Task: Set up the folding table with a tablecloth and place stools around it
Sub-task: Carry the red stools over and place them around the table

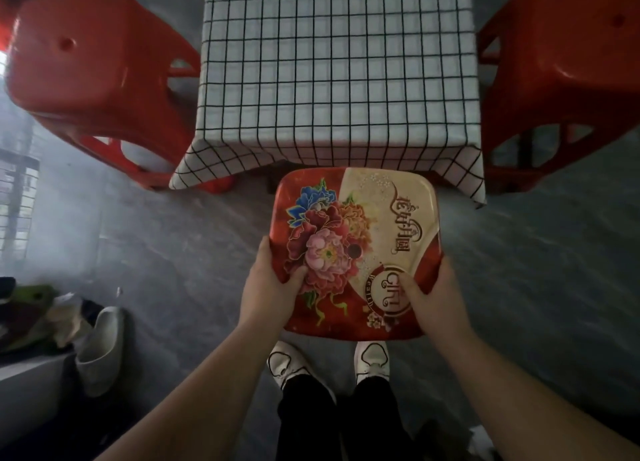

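A folding table stands ahead under a white tablecloth [337, 69] with a black grid that hangs over its near edge. A plain red stool [93, 65] sits at the table's left side and another red stool [568, 62] at its right. In front of the near edge I hold a third stool [360, 225] whose red seat bears printed flowers and lettering. My left hand [272, 287] grips its near left edge with the thumb on top. My right hand [433, 294] grips the near right edge the same way. The legs of this stool are hidden beneath the seat.
My white shoes [329, 360] stand on the grey floor just below the held stool. A white slipper [102, 346] and a heap of cloth and bags [38, 311] lie at the lower left. Open floor stretches to the right of me.
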### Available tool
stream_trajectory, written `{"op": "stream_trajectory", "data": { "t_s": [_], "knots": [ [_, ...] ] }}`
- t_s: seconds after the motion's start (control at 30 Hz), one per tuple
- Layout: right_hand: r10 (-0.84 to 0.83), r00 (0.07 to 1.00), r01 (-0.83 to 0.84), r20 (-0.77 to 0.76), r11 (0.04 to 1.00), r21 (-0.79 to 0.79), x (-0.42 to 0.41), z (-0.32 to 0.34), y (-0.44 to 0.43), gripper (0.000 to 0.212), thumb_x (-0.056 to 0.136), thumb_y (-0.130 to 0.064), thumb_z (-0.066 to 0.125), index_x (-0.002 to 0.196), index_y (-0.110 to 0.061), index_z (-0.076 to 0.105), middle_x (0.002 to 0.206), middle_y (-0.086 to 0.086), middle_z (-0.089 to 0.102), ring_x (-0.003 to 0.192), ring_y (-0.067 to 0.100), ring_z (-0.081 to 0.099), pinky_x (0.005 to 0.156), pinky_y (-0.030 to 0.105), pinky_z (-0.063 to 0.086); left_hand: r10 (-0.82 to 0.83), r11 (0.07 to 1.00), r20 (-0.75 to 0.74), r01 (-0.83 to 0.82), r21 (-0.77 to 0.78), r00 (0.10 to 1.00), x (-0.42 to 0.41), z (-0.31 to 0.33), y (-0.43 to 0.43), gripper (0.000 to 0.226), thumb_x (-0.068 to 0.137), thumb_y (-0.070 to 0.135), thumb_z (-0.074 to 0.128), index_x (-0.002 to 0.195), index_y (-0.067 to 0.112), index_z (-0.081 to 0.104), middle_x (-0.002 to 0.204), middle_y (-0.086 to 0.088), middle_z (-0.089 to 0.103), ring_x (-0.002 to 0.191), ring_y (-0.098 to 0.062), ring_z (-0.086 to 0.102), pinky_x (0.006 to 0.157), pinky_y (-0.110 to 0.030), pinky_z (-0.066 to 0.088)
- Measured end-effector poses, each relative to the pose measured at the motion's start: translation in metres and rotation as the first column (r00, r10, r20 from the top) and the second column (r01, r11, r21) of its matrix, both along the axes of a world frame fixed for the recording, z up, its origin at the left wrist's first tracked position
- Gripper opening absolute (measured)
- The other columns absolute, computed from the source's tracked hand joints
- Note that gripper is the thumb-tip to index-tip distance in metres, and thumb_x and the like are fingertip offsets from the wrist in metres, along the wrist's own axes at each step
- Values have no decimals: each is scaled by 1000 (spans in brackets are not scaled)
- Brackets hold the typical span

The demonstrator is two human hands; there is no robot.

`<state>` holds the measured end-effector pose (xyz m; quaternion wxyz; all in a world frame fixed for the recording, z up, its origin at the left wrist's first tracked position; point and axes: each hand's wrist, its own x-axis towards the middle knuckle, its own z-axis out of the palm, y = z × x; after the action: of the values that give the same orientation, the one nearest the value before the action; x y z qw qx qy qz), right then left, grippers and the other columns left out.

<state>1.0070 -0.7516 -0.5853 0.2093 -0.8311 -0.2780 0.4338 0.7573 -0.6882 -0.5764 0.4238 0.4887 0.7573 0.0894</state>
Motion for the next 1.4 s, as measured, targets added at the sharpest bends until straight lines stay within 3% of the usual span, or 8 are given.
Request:
{"op": "stream_trajectory", "data": {
  "t_s": [0.13,0.3,0.53,0.63,0.8,1.0,1.1,1.4],
  "knots": [
    [2,1000,-3,-25,999,-41,-2,-7,4,57,82,-38,75,129,-30,43,127,-5,59,117,18,57,98,48,49,11,999,18,-11,-30,1000,-3,-11,2,80,83,48,72,149,40,26,127,11,62,110,-15,63,91,-44,56],
    [30,1000,-31,-8,998,-51,-8,-7,7,61,81,-41,74,132,-31,41,130,-4,57,118,18,57,96,45,50,71,997,45,-69,-46,996,-7,-15,-1,77,84,44,73,148,39,30,126,12,61,109,-13,62,90,-41,56],
    [-6,997,1,-75,998,-62,-7,0,3,65,83,-37,74,137,-28,38,133,-4,57,122,20,56,99,45,48,72,995,73,-67,-68,995,-8,-15,-5,92,78,52,75,151,37,22,142,8,49,124,-16,55,100,-44,50],
    [-51,994,43,-100,996,-82,-10,3,-7,69,81,-37,78,137,-31,37,132,-4,59,119,20,59,99,46,49,129,986,147,-111,-126,981,-14,-16,-11,86,73,54,78,144,38,31,134,12,56,117,-15,61,93,-48,56],
    [-75,992,66,-105,994,-85,-21,4,-15,74,82,-19,78,143,-24,37,127,-3,60,114,17,59,95,36,46,139,977,239,-93,-194,961,-24,-23,-25,67,79,42,81,135,36,43,116,15,65,103,-11,66,85,-36,58],
    [-76,995,72,-67,995,-64,-31,2,-31,75,79,-24,81,142,-23,40,125,-5,60,114,18,59,99,41,48,106,986,237,-72,-149,966,-35,-24,-35,67,77,42,82,134,32,48,116,11,67,100,-13,67,86,-43,59],
    [-71,995,66,-67,995,-73,-41,3,-47,79,78,-28,82,143,-25,38,130,0,62,115,22,61,100,49,50,106,987,226,-75,-143,968,-45,-19,-50,66,77,42,82,133,31,48,114,12,67,98,-11,67,86,-41,59],
    [-49,997,41,-61,992,-121,-58,10,-109,80,80,-32,80,145,-25,35,135,-1,58,121,23,59,102,48,48,141,978,231,-99,-184,963,-60,-11,-114,64,80,37,82,134,31,48,114,13,66,99,-9,66,80,-31,56]
  ]
}}
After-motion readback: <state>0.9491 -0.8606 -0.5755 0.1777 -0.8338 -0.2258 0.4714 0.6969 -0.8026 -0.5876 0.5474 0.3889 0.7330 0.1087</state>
